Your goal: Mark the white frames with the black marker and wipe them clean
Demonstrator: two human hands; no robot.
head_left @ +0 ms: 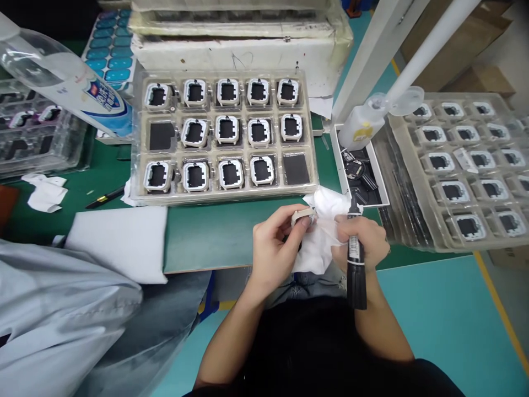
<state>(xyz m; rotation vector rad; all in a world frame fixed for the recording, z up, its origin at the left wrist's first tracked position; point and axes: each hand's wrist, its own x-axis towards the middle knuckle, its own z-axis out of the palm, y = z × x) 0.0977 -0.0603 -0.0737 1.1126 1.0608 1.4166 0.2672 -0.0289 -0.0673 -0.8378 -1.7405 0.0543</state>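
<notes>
Between the thumb and fingers of my left hand (275, 245) is a small beige watch case frame (303, 215), held on its side over the table's front edge. My right hand (366, 242) is closed around a black marker pen (356, 270) that points down toward me. The same hand also grips a white cloth (318, 242), bunched up beside the frame. In front of my hands lies a clear plastic tray (225, 196) with several similar frames in its pockets; two pockets show only dark pads.
At right, a small white box (386, 198) holds black parts and a squeeze bottle (361, 127). Beyond it stands a stack of trays (444, 240) with more frames. On the left are a large bottle (103, 105), a black-and-yellow cutter (105, 197), a white pad (119, 240) and a person's sleeve (61, 298).
</notes>
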